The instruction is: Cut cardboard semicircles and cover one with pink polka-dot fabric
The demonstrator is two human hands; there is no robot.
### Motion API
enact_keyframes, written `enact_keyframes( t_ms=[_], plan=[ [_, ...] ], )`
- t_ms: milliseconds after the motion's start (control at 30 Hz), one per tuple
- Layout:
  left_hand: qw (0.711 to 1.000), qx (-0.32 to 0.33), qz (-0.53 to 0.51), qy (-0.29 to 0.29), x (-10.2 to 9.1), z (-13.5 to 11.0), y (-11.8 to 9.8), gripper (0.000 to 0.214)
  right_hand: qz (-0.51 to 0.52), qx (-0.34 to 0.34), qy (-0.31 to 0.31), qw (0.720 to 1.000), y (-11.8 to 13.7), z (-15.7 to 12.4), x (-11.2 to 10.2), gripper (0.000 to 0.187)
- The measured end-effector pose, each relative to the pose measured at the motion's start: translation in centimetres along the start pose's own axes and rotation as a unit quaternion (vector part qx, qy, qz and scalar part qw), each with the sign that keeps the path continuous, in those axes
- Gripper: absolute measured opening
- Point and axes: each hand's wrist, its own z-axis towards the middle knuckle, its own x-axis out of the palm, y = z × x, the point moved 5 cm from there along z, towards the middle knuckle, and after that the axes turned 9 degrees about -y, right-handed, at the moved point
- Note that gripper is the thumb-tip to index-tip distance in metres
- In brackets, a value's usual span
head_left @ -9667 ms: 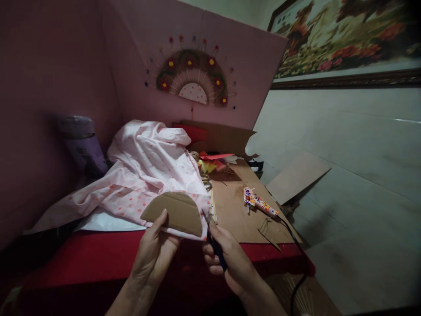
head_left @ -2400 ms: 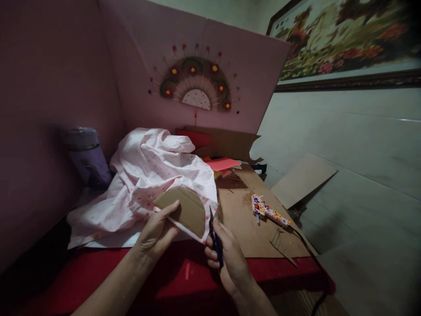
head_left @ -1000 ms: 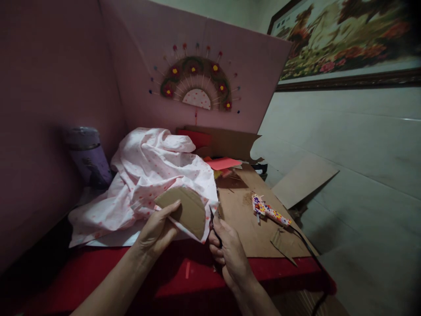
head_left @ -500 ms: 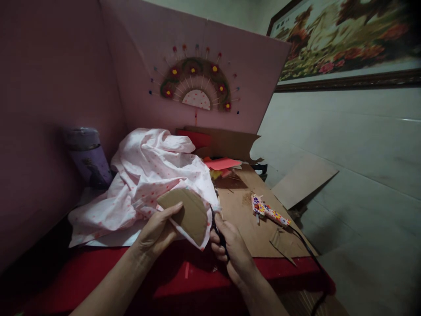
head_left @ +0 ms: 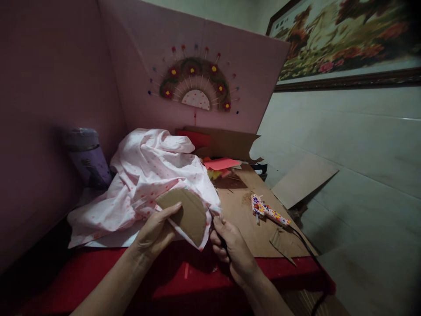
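Observation:
My left hand (head_left: 154, 232) pinches a brown cardboard half-disc (head_left: 187, 213) against the white cloth with pink dots (head_left: 148, 175), thumb on top of the card. My right hand (head_left: 230, 248) is closed round dark-handled scissors (head_left: 221, 235) at the cloth's right edge, right beside the card. The blades are mostly hidden by my fingers and the cloth.
A patterned glue gun (head_left: 268, 211) with a black cord lies on a cardboard sheet (head_left: 250, 228) over the red table (head_left: 184, 281). A purple flask (head_left: 87, 158) stands at the left. Pink boards with a fan decoration (head_left: 195, 83) close the back. Red paper scraps (head_left: 222, 163) lie behind.
Over the last second the scissors have worked up along the cloth's edge by the card. My left hand keeps its hold on card and cloth, nearly still.

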Motion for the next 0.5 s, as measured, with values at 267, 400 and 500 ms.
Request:
enact_keyframes(
  t_ms=[267, 400, 500],
  plan=[
    [1.0, 0.01, 0.018, 0.022, -0.15, 0.05, 0.05, 0.035, 0.027, 0.046, 0.027, 0.998, 0.17, -0.23, 0.27, 0.04],
    [1.0, 0.019, 0.008, 0.013, -0.31, 0.08, -0.07, 0.036, 0.048, 0.063, 0.048, 0.996, 0.0, -0.23, 0.28, 0.039],
    [1.0, 0.018, 0.006, 0.024, -0.19, -0.01, -0.05, 0.04, 0.064, 0.062, 0.054, 0.995, 0.08, -0.09, 0.26, 0.038]
  ],
)
